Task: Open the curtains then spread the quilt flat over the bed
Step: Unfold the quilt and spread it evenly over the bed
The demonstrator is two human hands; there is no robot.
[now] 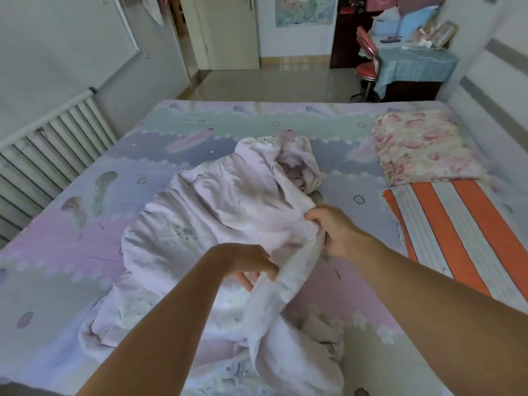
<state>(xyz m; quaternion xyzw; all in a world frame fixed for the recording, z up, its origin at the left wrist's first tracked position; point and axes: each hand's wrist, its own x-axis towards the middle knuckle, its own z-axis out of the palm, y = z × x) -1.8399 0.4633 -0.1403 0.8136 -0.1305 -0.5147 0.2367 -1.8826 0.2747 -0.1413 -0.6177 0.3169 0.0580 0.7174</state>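
- Now, from the camera on my head, I look down at a wide bed [85,247] with a pastel feather-print sheet; the pale pink quilt [217,212] lies bunched in a heap across its middle, nowhere near flat
- My right hand [328,230] is clenched on a twisted fold of the quilt, lifting it off the heap
- My left hand [248,262] pinches that same fold a little lower, fingers closed on the cloth
- Two pillows sit at the right side of the bed, a floral pillow [423,147] and a striped pillow [457,238], both clear of the quilt
- No curtains show in this view, so I cannot tell whether they are open
- I judge the quilt-spreading step has only begun; next I need to find an edge or corner, draw my hands apart and pull the cloth out towards the sides of the bed
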